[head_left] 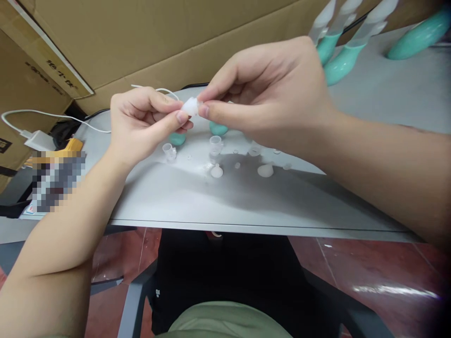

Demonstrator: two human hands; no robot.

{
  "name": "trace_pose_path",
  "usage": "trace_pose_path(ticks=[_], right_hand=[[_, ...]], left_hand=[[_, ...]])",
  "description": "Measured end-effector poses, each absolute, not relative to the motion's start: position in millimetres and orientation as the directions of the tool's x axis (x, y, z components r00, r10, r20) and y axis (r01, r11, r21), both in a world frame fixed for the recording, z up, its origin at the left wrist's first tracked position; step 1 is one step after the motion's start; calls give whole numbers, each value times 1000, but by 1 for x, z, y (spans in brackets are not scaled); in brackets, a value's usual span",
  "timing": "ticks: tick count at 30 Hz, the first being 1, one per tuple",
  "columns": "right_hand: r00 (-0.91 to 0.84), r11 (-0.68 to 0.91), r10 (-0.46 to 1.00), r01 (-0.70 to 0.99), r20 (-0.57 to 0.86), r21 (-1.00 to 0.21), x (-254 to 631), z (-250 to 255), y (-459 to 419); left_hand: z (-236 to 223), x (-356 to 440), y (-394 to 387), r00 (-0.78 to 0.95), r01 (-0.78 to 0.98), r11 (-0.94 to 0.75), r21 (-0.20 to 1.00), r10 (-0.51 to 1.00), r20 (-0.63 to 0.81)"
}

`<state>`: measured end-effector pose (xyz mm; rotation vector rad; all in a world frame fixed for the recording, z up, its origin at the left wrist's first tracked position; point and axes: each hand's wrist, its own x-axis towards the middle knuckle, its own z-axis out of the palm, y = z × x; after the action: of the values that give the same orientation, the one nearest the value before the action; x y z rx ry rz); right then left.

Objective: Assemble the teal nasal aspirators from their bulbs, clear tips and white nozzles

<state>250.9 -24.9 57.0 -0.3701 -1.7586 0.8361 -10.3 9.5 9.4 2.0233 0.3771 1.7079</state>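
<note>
The left hand (141,119) and the right hand (278,89) met above the far part of the table (158,199), with a small white piece (190,106) between them. Each grip was narrow: the left thumb and fingers pinched the piece's left end, the right thumb and forefinger its right end. Whether the piece was one part or two joined was too small to tell.

At the far right stood three teal-based items (344,65) with clear middles and white tips, which looked fully put together; a teal bulb (419,37) lay to their right, running out of view.

Nearer, below the hands, much looked unassembled: a left clear cup (169,152), a middle clear cup (215,144), a left white disc (217,171), a right white disc (265,170) and several tiny parts lay apart. Two more teal shapes (219,129) showed partly behind the hands, their upper portions hidden.
</note>
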Motion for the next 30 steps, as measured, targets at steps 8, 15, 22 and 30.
trace_pose_path(ticks=[8, 15, 22, 30], right_hand=[[-346, 687, 659, -85, 668, -721, 253, 60, -28], [-297, 774, 602, -13, 741, -634, 254, 57, -29], [-271, 800, 588, 57, 762, -597, 251, 53, -32], [-333, 756, 607, -40, 722, -653, 252, 50, -19]], left_hand=[[16, -1, 2, 122, -17, -896, 443, 438, 890], [18, 1, 0, 137, -112, -893, 435, 420, 897], [17, 3, -3, 128, -32, -877, 479, 472, 872], [13, 1, -1, 122, -25, -870, 492, 486, 866]])
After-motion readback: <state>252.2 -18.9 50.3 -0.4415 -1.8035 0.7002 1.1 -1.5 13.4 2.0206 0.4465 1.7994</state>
